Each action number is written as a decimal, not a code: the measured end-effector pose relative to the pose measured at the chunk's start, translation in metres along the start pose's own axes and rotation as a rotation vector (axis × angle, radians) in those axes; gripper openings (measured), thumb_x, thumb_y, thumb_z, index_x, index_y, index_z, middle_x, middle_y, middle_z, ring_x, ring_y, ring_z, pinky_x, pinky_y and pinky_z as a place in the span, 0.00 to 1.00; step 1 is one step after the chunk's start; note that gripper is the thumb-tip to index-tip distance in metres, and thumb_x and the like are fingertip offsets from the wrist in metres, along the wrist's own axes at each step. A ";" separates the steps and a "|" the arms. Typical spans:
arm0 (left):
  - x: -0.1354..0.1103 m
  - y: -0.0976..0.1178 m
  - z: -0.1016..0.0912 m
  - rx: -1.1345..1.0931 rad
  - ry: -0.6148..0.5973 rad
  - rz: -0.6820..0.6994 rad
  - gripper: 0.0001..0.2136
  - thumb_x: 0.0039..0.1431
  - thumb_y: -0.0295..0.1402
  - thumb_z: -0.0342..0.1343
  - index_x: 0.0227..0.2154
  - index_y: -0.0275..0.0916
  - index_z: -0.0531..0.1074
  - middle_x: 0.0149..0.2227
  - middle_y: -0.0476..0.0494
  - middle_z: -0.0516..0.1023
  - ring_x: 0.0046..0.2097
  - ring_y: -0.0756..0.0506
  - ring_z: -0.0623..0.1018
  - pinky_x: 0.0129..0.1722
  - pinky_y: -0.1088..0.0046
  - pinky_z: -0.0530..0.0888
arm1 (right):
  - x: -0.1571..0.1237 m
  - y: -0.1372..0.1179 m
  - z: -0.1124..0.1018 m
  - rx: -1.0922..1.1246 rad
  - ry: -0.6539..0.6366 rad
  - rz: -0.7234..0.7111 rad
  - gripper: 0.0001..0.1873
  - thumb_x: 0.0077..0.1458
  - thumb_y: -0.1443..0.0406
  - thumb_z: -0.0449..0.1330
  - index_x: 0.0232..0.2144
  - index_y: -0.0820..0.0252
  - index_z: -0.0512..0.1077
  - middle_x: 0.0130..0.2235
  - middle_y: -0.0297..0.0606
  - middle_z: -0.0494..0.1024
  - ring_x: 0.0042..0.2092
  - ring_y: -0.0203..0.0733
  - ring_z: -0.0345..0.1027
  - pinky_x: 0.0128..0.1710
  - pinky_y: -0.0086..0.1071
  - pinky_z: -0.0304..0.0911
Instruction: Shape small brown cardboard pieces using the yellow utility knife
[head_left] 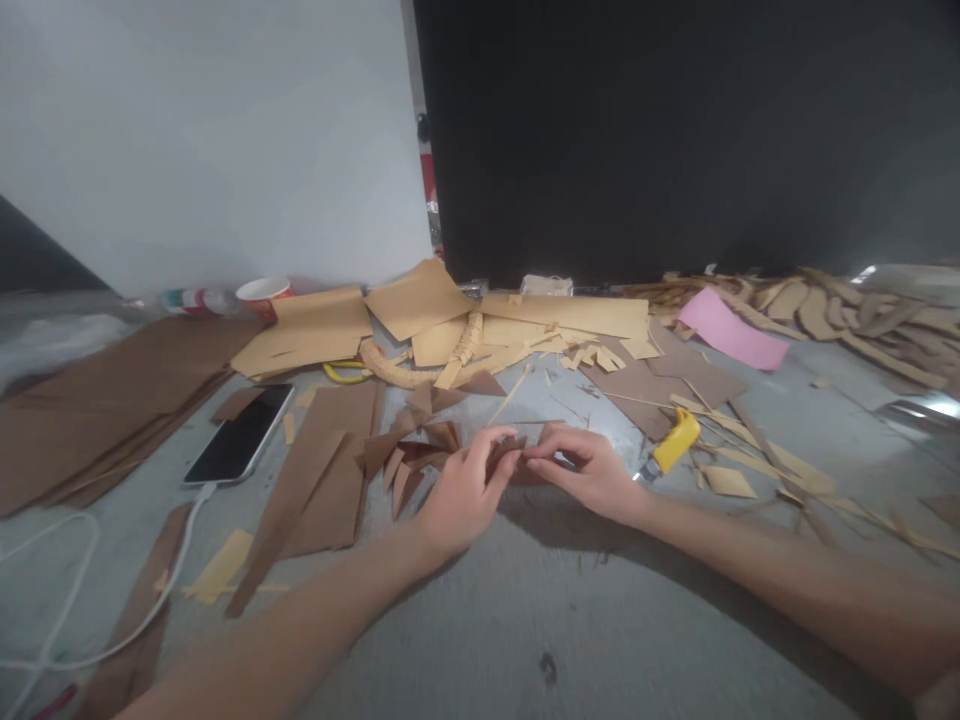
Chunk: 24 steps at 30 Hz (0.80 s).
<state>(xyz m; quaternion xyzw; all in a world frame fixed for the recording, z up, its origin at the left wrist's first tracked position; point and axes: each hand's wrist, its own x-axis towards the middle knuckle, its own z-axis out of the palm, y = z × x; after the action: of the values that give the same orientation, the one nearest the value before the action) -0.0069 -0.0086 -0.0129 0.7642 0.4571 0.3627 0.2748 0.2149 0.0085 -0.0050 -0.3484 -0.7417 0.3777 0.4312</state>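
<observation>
Left hand (466, 490) and right hand (589, 472) at a small dark-brown paper-like piece (510, 447)

Near the centre of the frame, the left hand pinches the small dark-brown paper-like piece between thumb and forefinger. The right hand has its thumb and forefinger pressed together at the piece's right end. Fingers hide much of the piece, so its full shape cannot be told. Just left of the left hand spreads a fan of pointed brown strips (401, 472); whether it joins the piece cannot be told.

Right of the right hand, a cutter with a yellow handle (676, 440) lies tilted on the grey tabletop (637, 620). Thin tan offcuts lie beyond it towards the right edge. Above the hands, mid-frame, are flat tan sheets (416, 300) and a tan curved band wrapped in overlapping strips (401, 375).

At left of centre lie flat brown sheets (330, 510), and near them a dark-screened phone (244, 440) with a white cable (184, 560) plugged into its lower end. A large stack of brown sheets (135, 390) fills the left edge, with a red-and-white paper cup (262, 291) behind it. At upper right, a curled pink sheet (731, 330) lies beside a heap of curved tan strips (825, 308).
</observation>
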 end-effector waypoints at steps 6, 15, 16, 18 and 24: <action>0.000 0.001 0.002 0.137 0.016 0.187 0.13 0.78 0.40 0.48 0.58 0.44 0.70 0.54 0.40 0.83 0.55 0.41 0.83 0.55 0.60 0.79 | 0.001 0.000 -0.001 -0.015 0.002 -0.042 0.12 0.68 0.57 0.64 0.35 0.57 0.81 0.32 0.37 0.79 0.35 0.41 0.72 0.36 0.34 0.66; 0.003 -0.003 0.004 0.146 0.132 0.291 0.10 0.75 0.37 0.55 0.53 0.41 0.73 0.46 0.41 0.84 0.48 0.42 0.83 0.49 0.64 0.79 | -0.004 0.004 0.000 0.026 0.062 0.010 0.11 0.69 0.55 0.63 0.40 0.55 0.74 0.36 0.36 0.77 0.36 0.39 0.71 0.36 0.32 0.68; 0.003 -0.003 0.004 0.139 0.135 0.292 0.08 0.75 0.36 0.56 0.51 0.41 0.74 0.45 0.42 0.83 0.47 0.42 0.82 0.49 0.64 0.78 | -0.005 0.004 0.000 0.041 0.070 0.027 0.11 0.69 0.54 0.63 0.40 0.55 0.73 0.36 0.35 0.76 0.35 0.39 0.70 0.35 0.32 0.68; 0.005 -0.002 0.003 0.131 0.139 0.313 0.06 0.74 0.35 0.56 0.48 0.41 0.74 0.44 0.43 0.83 0.47 0.42 0.82 0.49 0.64 0.78 | -0.004 0.004 0.000 0.053 0.058 0.049 0.12 0.68 0.53 0.63 0.41 0.55 0.72 0.35 0.35 0.76 0.35 0.38 0.70 0.35 0.31 0.69; 0.008 -0.002 0.003 0.095 0.142 0.414 0.06 0.73 0.29 0.57 0.49 0.42 0.74 0.46 0.43 0.82 0.49 0.42 0.80 0.51 0.63 0.76 | 0.000 0.000 0.000 0.041 0.032 0.054 0.13 0.68 0.52 0.63 0.45 0.54 0.74 0.33 0.34 0.75 0.35 0.39 0.72 0.35 0.32 0.71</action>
<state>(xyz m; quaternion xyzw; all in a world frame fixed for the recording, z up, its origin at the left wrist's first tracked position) -0.0031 -0.0009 -0.0133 0.8264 0.3250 0.4424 0.1254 0.2152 0.0086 -0.0052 -0.3654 -0.7170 0.3989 0.4396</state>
